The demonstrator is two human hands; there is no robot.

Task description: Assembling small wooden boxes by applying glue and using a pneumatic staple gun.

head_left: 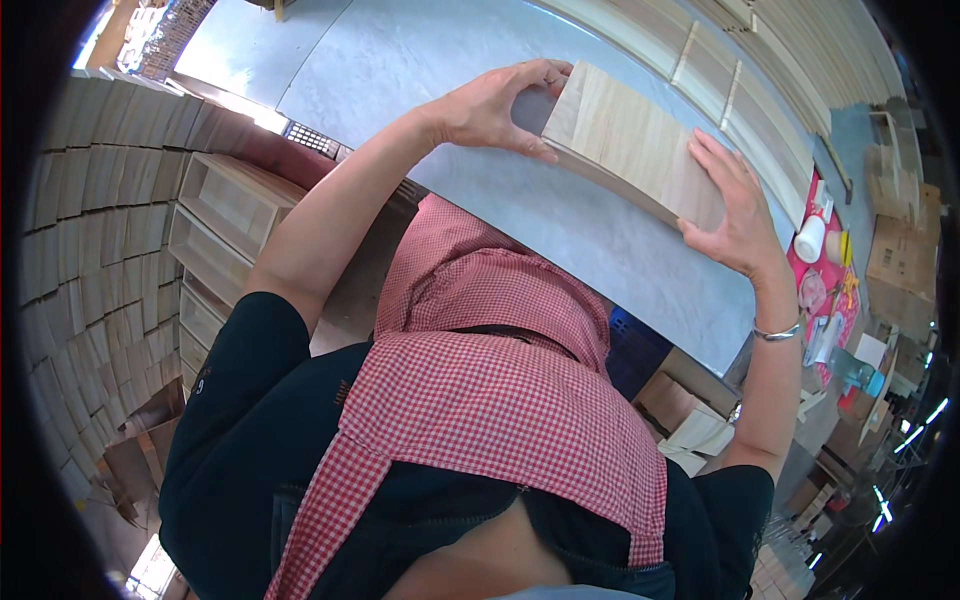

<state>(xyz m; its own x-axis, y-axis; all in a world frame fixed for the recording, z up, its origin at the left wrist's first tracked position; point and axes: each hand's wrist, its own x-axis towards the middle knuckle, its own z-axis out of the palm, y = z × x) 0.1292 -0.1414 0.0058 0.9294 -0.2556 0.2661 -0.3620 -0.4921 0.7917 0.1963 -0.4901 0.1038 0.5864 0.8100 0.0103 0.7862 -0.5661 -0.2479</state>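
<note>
A long, pale wooden box-like piece lies across the table's grey, marbled top in front of me, its smooth grained face turned up. I cannot tell whether it is hollow. My left hand grips its left end, thumb on the near side and fingers curled round the far side. At the other end, my right hand spans the piece with its fingers spread over the top and far edge and its thumb at the near edge.
Long pale wooden trays or frames line the table's far side. A white bottle stands on pink cloth at the right. Tall stacks of wooden boards and open wooden boxes rise at the left. The grey tabletop extends leftward.
</note>
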